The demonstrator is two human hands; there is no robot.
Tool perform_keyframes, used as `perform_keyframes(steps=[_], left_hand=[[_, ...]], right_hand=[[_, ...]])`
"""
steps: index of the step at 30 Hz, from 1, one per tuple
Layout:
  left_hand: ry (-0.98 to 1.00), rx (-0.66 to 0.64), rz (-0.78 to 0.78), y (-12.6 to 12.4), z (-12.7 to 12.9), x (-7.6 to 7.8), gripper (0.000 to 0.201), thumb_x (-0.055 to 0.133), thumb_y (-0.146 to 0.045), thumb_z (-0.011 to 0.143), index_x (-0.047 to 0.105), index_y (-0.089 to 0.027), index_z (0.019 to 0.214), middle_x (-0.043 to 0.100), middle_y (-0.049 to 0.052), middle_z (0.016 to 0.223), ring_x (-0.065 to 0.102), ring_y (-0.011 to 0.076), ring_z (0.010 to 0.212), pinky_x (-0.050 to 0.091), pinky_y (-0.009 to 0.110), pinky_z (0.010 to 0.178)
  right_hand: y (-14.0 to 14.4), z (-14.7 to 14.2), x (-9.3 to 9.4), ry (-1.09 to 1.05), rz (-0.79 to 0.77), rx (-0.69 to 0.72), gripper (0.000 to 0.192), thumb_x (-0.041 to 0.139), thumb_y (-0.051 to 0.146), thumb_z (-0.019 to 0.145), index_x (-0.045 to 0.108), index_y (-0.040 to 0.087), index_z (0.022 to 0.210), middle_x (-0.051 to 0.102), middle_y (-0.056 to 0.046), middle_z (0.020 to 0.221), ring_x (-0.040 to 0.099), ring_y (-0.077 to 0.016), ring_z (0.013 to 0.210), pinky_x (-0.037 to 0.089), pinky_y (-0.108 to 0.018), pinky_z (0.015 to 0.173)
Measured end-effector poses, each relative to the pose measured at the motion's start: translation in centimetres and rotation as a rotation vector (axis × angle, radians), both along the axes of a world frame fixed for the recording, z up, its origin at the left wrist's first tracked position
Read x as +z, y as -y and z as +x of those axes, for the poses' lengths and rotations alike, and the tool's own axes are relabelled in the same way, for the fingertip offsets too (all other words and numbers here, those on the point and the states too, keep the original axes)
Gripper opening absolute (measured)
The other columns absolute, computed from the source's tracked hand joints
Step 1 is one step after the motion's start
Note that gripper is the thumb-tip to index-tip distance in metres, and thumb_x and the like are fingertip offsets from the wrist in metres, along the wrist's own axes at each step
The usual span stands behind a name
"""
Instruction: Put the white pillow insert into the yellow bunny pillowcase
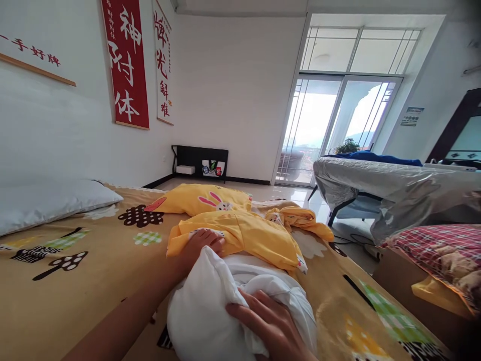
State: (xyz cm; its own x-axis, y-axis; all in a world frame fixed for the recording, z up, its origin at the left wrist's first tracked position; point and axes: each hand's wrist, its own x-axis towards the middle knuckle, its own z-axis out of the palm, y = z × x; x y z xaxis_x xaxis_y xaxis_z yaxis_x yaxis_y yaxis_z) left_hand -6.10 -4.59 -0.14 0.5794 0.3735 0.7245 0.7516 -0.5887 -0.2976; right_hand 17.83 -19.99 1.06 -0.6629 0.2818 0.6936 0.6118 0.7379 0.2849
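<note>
A plump white pillow [203,306] lies in front of me on the bed, one corner standing up. My right hand [268,323] grips its near right side, fingers pressed into the soft fabric. Just beyond, a yellow pillowcase [248,233] with a rabbit print is spread, its near edge touching the pillow. My left hand [206,243] reaches past the pillow's left side, and its curled fingers hold the left end of that pillowcase. Part of the left hand is hidden behind the pillow's raised corner.
Behind lies a yellow rabbit-print pillow [188,198], with a bunched yellow cloth [300,218] to its right. Another white pillow [56,200] rests at left on the patterned bedsheet [101,281]. At right stand a plastic-covered table [349,173] and a cardboard box [402,281] under plaid bedding [432,245].
</note>
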Motion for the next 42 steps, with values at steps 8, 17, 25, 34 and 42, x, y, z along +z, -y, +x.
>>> perform_keyframes(steps=[8,17,25,34,42], left_hand=[[0.029,-0.074,-0.293,0.7,-2.6,2.2,0.040,0.050,-0.027,0.089,0.060,-0.017,0.127,0.064,0.010,0.121,0.056,0.0288,0.115,0.038,0.042,0.104],[0.388,-0.078,-0.295,0.3,-3.4,3.5,0.030,0.052,-0.022,0.081,0.072,-0.014,0.103,0.072,0.010,0.108,0.066,0.0248,0.102,0.049,0.039,0.097],[0.476,-0.005,-0.185,1.4,-3.1,4.6,0.030,0.050,-0.020,0.084,0.070,-0.021,0.107,0.073,0.006,0.102,0.064,0.0233,0.098,0.044,0.044,0.092],[0.157,0.228,0.232,6.1,-3.9,3.0,0.033,0.047,-0.015,0.088,0.063,-0.023,0.116,0.067,0.010,0.111,0.055,0.0279,0.106,0.025,0.051,0.098],[0.656,0.283,-0.258,6.7,-4.9,-2.9,0.018,0.042,-0.014,0.085,0.060,-0.016,0.083,0.063,0.011,0.084,0.057,0.0247,0.080,0.039,0.039,0.074]], right_hand=[[-0.1,-1.5,0.7,-0.022,-0.270,-0.147,0.065,0.048,0.015,0.071,0.054,0.033,0.133,0.057,0.003,0.132,0.059,-0.0171,0.108,0.048,-0.024,0.088],[-2.9,-5.7,5.4,0.209,-0.579,-0.298,0.071,0.042,0.014,0.084,0.027,0.043,0.147,0.058,-0.003,0.126,0.061,-0.0230,0.100,0.049,-0.039,0.082],[-6.0,-9.0,7.4,0.326,-0.604,-0.502,0.037,0.040,0.014,0.089,0.063,0.025,0.115,0.067,-0.010,0.097,0.067,-0.0245,0.089,0.053,-0.037,0.073],[-6.2,-7.3,6.7,0.168,-0.573,-0.686,0.038,0.033,0.008,0.090,0.064,0.014,0.112,0.064,-0.017,0.101,0.066,-0.0252,0.093,0.053,-0.037,0.076],[-5.9,-6.1,6.8,0.118,-0.517,-0.772,0.040,0.028,0.009,0.092,0.061,0.017,0.113,0.061,-0.015,0.096,0.067,-0.0248,0.087,0.053,-0.036,0.070]])
